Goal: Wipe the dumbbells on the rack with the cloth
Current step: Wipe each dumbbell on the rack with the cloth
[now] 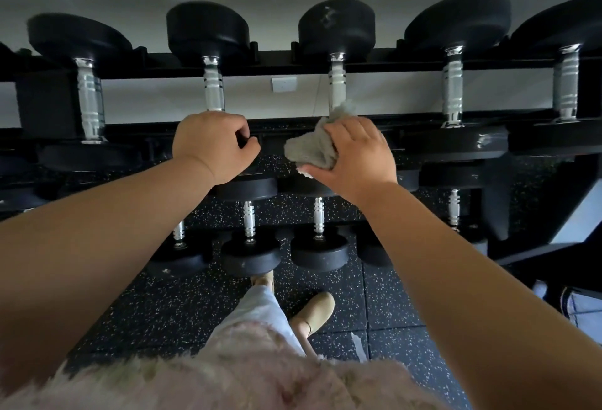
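Five dumbbells (337, 61) sit in a row on the top rack (374, 62). The right hand (356, 152) squeezes the gray cloth (314, 145) against the middle one's near end. The left hand (211, 145) is curled on the near rail.

Fluffy pink top (247, 373), pale blue trousers (260, 315), tan shoes (314, 312); forearms bare.

open gaps between dumbbell handles (452, 87), rack rails (374, 62) crossing

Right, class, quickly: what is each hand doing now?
Left hand: fingers curled, holding nothing visible.
Right hand: pressing the grey cloth against a dumbbell.
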`<state>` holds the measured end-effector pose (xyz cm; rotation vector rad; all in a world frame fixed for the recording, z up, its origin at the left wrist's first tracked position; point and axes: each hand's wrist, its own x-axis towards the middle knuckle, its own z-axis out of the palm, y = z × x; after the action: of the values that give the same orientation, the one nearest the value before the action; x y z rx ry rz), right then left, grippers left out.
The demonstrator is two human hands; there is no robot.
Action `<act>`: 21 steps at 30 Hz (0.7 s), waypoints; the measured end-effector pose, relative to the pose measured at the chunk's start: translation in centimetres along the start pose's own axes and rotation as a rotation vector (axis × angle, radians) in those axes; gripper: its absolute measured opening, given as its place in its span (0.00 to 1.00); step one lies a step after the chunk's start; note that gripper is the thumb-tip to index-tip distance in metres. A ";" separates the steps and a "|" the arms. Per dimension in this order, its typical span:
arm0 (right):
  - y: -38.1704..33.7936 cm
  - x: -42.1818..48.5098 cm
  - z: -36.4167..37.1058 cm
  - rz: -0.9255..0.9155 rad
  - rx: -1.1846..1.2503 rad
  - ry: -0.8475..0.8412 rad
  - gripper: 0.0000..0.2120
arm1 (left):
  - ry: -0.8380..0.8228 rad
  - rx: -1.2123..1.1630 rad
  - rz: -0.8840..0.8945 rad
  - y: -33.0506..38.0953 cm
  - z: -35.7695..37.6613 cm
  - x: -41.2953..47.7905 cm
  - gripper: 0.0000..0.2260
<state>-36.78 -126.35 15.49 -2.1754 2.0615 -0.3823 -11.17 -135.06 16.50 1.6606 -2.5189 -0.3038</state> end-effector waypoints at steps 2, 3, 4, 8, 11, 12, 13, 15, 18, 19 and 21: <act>0.7 -1.0 0.1 0.131 0.112 0.011 0.45 | -0.009 -0.011 0.001 0.0 0.1 0.0 0.10; 1.0 -1.3 0.1 0.187 0.160 0.000 0.47 | -0.015 -0.015 -0.001 0.0 0.1 0.0 0.10; 1.3 -1.5 0.2 0.243 0.199 -0.019 0.50 | -0.020 -0.016 -0.005 0.0 0.1 0.0 0.10; 2.1 -2.1 0.5 0.463 0.397 -0.124 0.50 | -0.030 -0.017 -0.011 -0.1 0.1 0.0 0.10; 2.4 -1.8 0.2 0.616 0.618 -0.162 0.49 | -0.035 -0.021 -0.002 -0.1 0.0 0.0 0.11; 2.1 -1.3 0.2 0.660 0.654 -0.160 0.48 | -0.032 -0.025 -0.002 -0.1 0.0 0.0 0.11; 1.6 -0.8 0.2 0.674 0.651 -0.154 0.46 | -0.030 -0.027 -0.003 -0.2 0.0 0.0 0.11; 0.4 0.0 0.4 0.645 0.583 -0.113 0.40 | -0.028 -0.029 -0.002 -0.3 0.1 0.0 0.11; -0.1 -0.2 1.1 0.662 0.649 -0.013 0.29 | -0.030 -0.029 0.003 -0.3 0.1 0.1 0.11; 0.1 -0.5 1.2 0.699 0.731 0.015 0.25 | -0.030 -0.031 0.001 -0.3 0.1 0.0 0.11; 0.5 -0.8 1.0 0.789 0.881 0.052 0.20 | -0.029 -0.028 0.000 -0.3 0.2 0.0 0.12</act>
<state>-37.00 -125.70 14.31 -0.8051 1.9970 -0.9785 -10.93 -135.17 16.26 1.6574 -2.5233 -0.3643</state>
